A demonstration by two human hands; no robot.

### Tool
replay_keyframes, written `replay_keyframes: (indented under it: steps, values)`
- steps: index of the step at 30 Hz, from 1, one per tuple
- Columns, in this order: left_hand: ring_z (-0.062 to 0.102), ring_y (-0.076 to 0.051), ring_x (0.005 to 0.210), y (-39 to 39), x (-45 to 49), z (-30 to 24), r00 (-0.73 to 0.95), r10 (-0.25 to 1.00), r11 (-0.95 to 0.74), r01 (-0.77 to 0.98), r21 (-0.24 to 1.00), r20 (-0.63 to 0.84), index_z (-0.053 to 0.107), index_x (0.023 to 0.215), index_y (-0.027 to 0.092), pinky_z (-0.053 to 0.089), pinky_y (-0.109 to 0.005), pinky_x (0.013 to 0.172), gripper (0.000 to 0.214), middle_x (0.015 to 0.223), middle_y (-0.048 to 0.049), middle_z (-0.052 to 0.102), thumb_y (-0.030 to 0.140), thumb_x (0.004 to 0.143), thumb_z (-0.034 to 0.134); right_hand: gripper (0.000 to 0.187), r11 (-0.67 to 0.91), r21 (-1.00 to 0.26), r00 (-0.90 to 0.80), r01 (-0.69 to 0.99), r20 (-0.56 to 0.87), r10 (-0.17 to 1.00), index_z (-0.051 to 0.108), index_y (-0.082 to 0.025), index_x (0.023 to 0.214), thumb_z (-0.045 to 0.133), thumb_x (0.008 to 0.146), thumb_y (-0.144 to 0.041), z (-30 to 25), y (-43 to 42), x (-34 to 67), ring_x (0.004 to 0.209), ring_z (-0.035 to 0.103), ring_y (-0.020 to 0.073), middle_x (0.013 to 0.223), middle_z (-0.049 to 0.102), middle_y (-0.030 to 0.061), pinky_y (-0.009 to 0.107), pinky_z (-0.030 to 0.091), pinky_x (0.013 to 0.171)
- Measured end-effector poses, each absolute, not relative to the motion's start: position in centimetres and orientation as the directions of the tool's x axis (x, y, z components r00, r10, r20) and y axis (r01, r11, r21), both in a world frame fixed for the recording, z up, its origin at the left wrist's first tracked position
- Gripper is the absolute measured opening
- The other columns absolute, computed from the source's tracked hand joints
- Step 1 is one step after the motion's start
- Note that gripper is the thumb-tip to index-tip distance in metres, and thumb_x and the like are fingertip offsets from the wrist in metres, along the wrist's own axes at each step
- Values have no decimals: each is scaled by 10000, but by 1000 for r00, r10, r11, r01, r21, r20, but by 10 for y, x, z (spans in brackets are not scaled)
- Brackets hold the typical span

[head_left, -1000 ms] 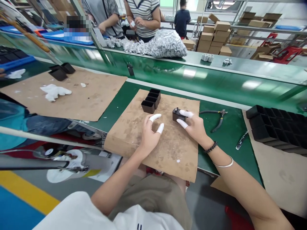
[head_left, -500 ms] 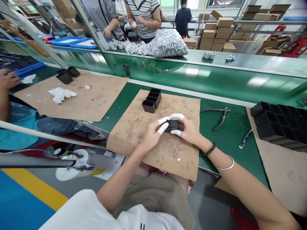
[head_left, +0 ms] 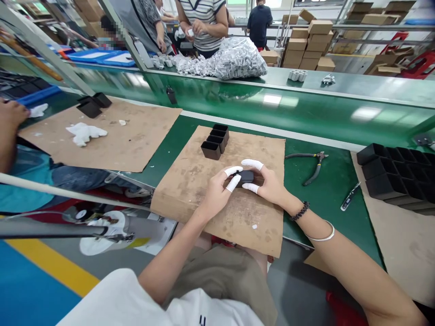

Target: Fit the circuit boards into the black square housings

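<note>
Between my two hands is a small black plastic case [head_left: 246, 177], held just over the cardboard sheet [head_left: 190, 185]. My left hand [head_left: 220, 188] pinches its left end between thumb and forefinger. On the right side, my right hand [head_left: 267, 181] grips it with thumb and forefinger. White finger cots cover those fingertips. Part of the case is hidden behind the fingers. Beyond my hands, several open black plastic boxes [head_left: 211, 151] stand in a row on the cardboard.
Diagonal cutters [head_left: 316, 168] and a small knife-like tool [head_left: 350, 197] lie to the right. Farther right are several black boxes [head_left: 387, 179] in rows. A large bag of white parts [head_left: 239, 59] rests on the raised shelf. At left, a co-worker's hand [head_left: 13, 111] is visible.
My right hand has shifted very slightly right, and its forefinger has drawn a little away from the left fingertips, showing more of the case's top. The case stays between both hands.
</note>
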State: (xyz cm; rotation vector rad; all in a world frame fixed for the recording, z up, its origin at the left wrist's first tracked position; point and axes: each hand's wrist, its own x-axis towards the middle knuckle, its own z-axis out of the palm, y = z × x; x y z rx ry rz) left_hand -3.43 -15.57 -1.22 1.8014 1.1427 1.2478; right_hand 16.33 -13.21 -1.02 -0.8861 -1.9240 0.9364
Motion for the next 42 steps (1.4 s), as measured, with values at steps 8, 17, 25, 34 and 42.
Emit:
replay_keyframes:
  steps: [8,17,25,34,42]
  values:
    - [642,-260,1264,-157,-37,-11,223,950,-265,196,944,221,603,1317,194,545,-404,1081,405,1366,-123,653,334,938,622,198,641,-710,-444,289,494,748,764,-250,1055,737,890,-355,-8,-129,170,1075,741,286,1184,773,102,450,587,957]
    - [665,-297,1249,-153,-41,-14,227,969,-123,96,988,98,600,1260,164,529,-453,1114,494,1317,-134,697,290,809,756,261,142,-989,-477,-46,146,867,835,-241,940,838,724,-388,1,-123,170,1032,749,295,1047,811,68,468,578,975]
    - [668,-290,1246,-155,-40,-14,177,972,-180,145,973,153,640,1278,185,540,-451,1102,510,1354,-132,676,292,797,770,234,-207,-954,-450,-217,-90,888,831,-221,816,882,612,-323,5,-128,160,985,738,268,998,809,60,448,555,977]
    - [747,-253,1032,-145,-36,-1,-56,973,192,-331,924,-222,723,917,144,619,-369,942,360,1023,-89,789,263,633,911,165,-252,-787,-113,-563,-229,967,786,-221,883,658,778,-231,11,-110,176,897,720,166,933,786,36,279,564,800]
    - [725,-158,1082,-148,-49,26,211,819,562,-483,671,-534,724,933,167,614,-195,940,255,971,-78,749,411,945,651,196,-366,-740,-175,-565,-325,929,764,-233,925,615,801,-260,13,-106,183,844,695,198,853,750,48,334,581,804]
